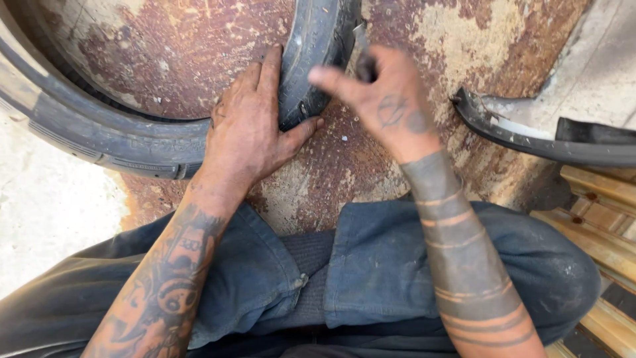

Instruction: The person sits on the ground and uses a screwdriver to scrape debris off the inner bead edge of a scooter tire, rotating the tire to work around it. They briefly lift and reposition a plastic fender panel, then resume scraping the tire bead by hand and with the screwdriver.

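Tyre [132, 142]: black rubber, lying on a rusty metal surface [371, 159] in front of the seated person's knees; it curves from the left edge round to the top centre.
Tyre axis: the part under the hands runs roughly up and down the view, its cut end pointing toward the person; the rest sweeps away to the left in an arc.
Left hand [248, 126]: pressed flat on the rusty surface against the tyre's inner edge, fingers straight and together, thumb spread out below the cut end; it grips nothing and seems to steady the rubber.
Right hand [384, 99]: raised just right of the tyre's end, blurred; fingers curled around a small dark tool [364, 63], forefinger pointing left. Whether a blade touches the rubber cannot be told.
Progress: the tyre appears already cut open at this end; by judgement the cutting is under way, with most of the ring whole.
Nearby: a curved black rubber strip [530, 136] lies well apart on the right, beside wooden slats [596, 219].
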